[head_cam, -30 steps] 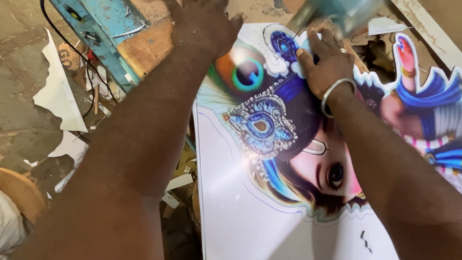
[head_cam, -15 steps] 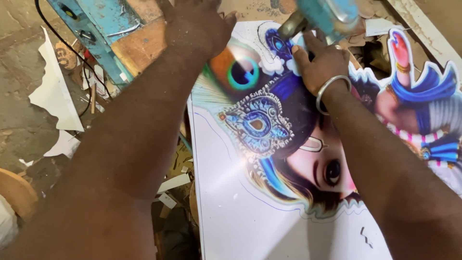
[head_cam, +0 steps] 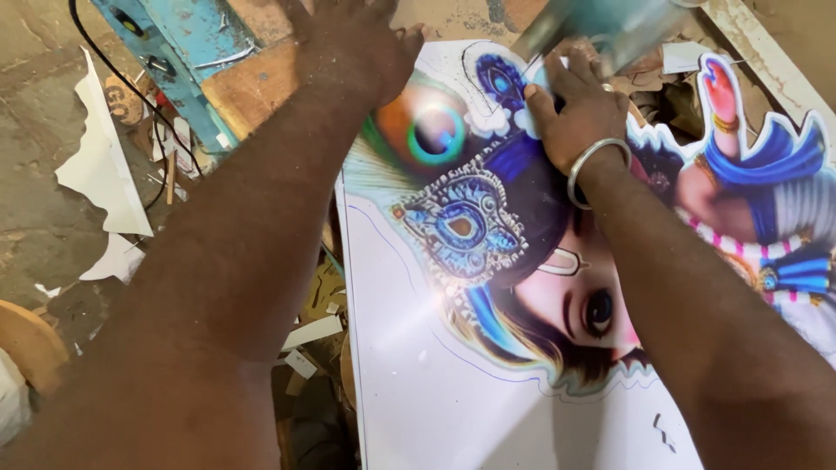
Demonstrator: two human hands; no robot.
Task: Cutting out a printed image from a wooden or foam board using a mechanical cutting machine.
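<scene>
A glossy white board (head_cam: 453, 409) lies under both arms, printed with a cartoon figure wearing a blue jewelled crown and a peacock feather (head_cam: 435, 135). My left hand (head_cam: 348, 52) lies flat at the board's far edge, fingers spread, next to a wooden plank (head_cam: 252, 87). My right hand (head_cam: 579, 109), with a metal bangle (head_cam: 596, 165) on its wrist, grips a blurred teal power tool (head_cam: 610, 26) at the top of the print, near the blue ornament.
A blue painted metal frame (head_cam: 183, 52) with a black cable (head_cam: 113, 61) stands at the upper left. White offcuts (head_cam: 100, 174) and small scraps (head_cam: 309, 335) litter the dusty floor to the left. A pale wooden strip (head_cam: 766, 61) runs along the upper right.
Both hands keep nearly the same places. The board and my left hand have drifted slightly left in view, and the teal tool has shifted a little at the top edge.
</scene>
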